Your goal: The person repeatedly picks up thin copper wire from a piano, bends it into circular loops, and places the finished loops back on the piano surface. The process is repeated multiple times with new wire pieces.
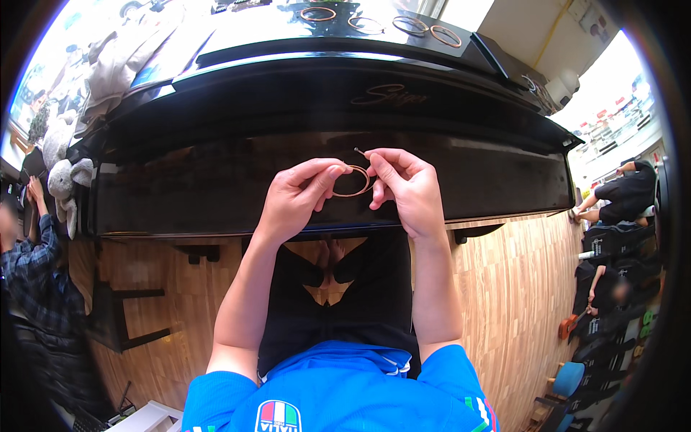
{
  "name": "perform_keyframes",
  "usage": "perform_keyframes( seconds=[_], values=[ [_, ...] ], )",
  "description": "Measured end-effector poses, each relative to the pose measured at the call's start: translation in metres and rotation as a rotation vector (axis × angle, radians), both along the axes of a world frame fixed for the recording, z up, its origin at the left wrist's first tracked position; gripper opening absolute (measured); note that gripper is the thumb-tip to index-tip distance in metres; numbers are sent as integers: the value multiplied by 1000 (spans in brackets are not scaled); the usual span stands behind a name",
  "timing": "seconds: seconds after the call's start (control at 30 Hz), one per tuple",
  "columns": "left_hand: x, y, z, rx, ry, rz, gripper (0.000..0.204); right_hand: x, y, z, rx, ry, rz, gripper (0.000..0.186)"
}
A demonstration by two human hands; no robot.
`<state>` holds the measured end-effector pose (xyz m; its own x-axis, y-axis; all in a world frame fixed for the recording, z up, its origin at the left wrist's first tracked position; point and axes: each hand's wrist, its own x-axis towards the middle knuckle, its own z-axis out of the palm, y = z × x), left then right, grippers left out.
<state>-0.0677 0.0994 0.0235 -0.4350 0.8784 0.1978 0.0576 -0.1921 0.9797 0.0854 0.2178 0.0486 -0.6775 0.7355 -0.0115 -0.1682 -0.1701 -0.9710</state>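
Between my two hands is a coiled copper-coloured instrument string [350,194], held in the air in front of the black piano [216,183]. The thumb and fingers of my left hand [296,194] pinch the coil's left side. On the other side, my right hand [409,189] pinches the string near one end. That end, with a small dark tip [358,150], pokes up past my right fingertips. My fingers cover parts of the loop. Both hands are apart from the piano's surface.
On top of the piano lie several more coils [445,36]. A grey plush toy [68,176] hangs at its left end, near light cloth [119,68]. One person in plaid [39,252] is at the left; others sit at the right, near a blue stool [568,378].
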Motion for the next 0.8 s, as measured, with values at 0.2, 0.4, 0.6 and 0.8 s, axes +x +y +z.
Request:
perform_keyframes(
  seconds=[0.2,0.4,0.6,0.8],
  values=[
    [2,1,-2,1,117,49,16,8,2,6,183,-129,118,19],
    [4,1,-2,-3,139,47,15,0,-2,5,94,51,-58,13],
    [9,1,0,-5,147,83,15,-2,-5,-4,216,-23,-87,17],
    [13,-1,4,10,124,111,14,1,-7,-1,346,-70,15,15]
  ],
)
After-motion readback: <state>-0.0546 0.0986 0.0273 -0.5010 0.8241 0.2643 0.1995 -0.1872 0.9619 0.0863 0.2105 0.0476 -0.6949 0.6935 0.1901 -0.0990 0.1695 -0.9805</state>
